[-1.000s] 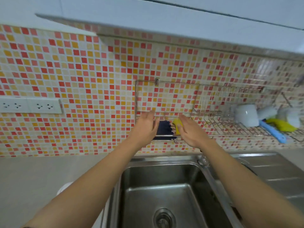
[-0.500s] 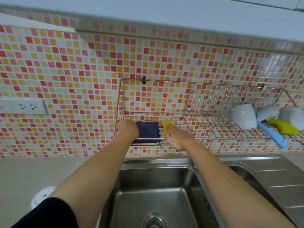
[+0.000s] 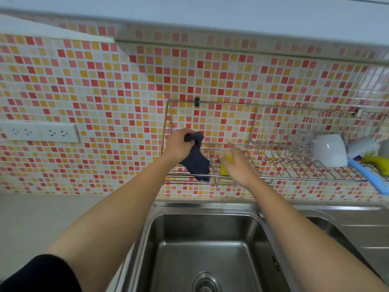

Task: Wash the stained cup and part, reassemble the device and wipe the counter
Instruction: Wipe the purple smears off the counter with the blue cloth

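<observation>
My left hand [image 3: 179,146] grips a dark blue cloth [image 3: 196,162] and holds it just above the left end of the wire wall rack [image 3: 212,104]; the cloth hangs down from my fist. My right hand [image 3: 239,165] is beside it with its fingers spread, over a yellow sponge [image 3: 225,163] that stands in the rack. Whether the palm touches the sponge I cannot tell. A white cup [image 3: 329,150] lies upside down further right in the rack.
A steel sink basin [image 3: 202,249] with a drain [image 3: 206,284] is below my arms. A second basin and a draining board [image 3: 362,230] lie to the right. A blue-handled tool [image 3: 367,174], a yellow item [image 3: 376,162] and more white crockery fill the rack's right end. Sockets [image 3: 40,132] sit on the tiled wall, above the grey counter [image 3: 52,218].
My left hand closed on the dark cloth and lifted it off the rack. My right hand opened and eased back from the sponge. The head view shifted right and down.
</observation>
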`<state>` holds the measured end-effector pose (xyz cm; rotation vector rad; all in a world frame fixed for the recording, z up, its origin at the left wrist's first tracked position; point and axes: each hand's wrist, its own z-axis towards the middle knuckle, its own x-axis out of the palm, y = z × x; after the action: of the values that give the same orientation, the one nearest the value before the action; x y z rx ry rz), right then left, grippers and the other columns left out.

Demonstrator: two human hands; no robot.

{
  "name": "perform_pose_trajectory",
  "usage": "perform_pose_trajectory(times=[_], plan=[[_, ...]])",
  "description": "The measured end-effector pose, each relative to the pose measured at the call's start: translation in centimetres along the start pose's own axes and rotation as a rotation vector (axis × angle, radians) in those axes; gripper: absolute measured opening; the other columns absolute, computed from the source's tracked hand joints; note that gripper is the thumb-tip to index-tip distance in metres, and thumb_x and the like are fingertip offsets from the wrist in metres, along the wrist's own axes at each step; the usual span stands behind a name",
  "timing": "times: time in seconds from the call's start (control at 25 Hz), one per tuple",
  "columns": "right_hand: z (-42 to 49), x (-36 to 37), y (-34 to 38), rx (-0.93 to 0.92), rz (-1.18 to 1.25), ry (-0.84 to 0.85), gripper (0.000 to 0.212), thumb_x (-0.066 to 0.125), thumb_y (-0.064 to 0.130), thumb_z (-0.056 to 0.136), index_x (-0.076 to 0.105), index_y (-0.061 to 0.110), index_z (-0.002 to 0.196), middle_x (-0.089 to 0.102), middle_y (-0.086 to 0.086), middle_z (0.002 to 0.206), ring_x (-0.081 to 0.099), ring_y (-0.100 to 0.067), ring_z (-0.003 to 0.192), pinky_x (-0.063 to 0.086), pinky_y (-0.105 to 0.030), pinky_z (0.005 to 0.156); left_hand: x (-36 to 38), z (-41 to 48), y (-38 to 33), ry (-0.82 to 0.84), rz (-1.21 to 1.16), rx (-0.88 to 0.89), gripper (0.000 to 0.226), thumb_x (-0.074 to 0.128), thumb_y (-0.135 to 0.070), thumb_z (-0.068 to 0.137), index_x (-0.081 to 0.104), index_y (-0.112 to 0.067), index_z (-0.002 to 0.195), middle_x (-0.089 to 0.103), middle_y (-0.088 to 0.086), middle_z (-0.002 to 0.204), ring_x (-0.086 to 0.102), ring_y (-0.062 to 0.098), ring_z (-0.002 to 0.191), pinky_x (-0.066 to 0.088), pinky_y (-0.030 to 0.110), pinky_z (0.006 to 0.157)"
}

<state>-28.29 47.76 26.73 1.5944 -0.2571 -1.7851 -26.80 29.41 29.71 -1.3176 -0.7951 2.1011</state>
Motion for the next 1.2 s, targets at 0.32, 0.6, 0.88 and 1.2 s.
perform_pose_trajectory(times=[0.32, 0.6, 0.88, 1.2], plan=[[-0.7, 2.9, 12.3, -0.141, 0.898, 0.282, 0.051, 0.062, 0.025, 0.088, 0.039, 0.023, 0.133, 0.055, -0.007, 0.127, 0.053, -0.018, 0.117, 0.045, -0.026, 0.092, -15.7, -5.3, 0.0, 0.338, -0.097, 0.169, 0.049, 0.059, -0.003, 0.089, 0.048, -0.027, 0.131, 0.050, -0.002, 0.097, 0.056, 0.015, 0.094, 0.046, 0.019, 0.084], [-6.0, 19.7, 24.4, -0.200, 0.790, 0.335, 0.022, 0.059, 0.011, 0.090, 0.052, 0.022, 0.109, 0.061, 0.007, 0.107, 0.059, -0.014, 0.105, 0.051, -0.028, 0.089, -28.2, -12.5, 15.2, 0.388, 0.537, -0.074, 0.040, 0.065, -0.038, 0.085, 0.054, -0.020, 0.119, 0.058, -0.002, 0.101, 0.055, 0.017, 0.087, 0.043, 0.028, 0.075], [-12.9, 34.1, 35.4, -0.235, 0.726, 0.488, 0.014, 0.050, 0.017, 0.095, 0.048, 0.030, 0.101, 0.062, 0.014, 0.096, 0.062, -0.007, 0.093, 0.053, -0.027, 0.078, -38.9, -23.6, 29.5, 0.433, 0.480, -0.189, 0.018, 0.057, -0.031, 0.091, 0.060, -0.014, 0.084, 0.054, -0.004, 0.073, 0.047, 0.010, 0.066, 0.034, 0.019, 0.058], [-21.8, 46.6, 34.9, -0.208, 0.276, 0.702, 0.010, 0.057, 0.013, 0.086, 0.054, 0.008, 0.095, 0.057, -0.006, 0.077, 0.052, -0.020, 0.069, 0.036, -0.029, 0.059, -37.7, -36.3, 41.8, 0.708, 0.372, -0.461, 0.023, 0.063, -0.043, 0.085, 0.061, -0.020, 0.080, 0.060, -0.003, 0.078, 0.053, 0.013, 0.073, 0.037, 0.020, 0.061]])
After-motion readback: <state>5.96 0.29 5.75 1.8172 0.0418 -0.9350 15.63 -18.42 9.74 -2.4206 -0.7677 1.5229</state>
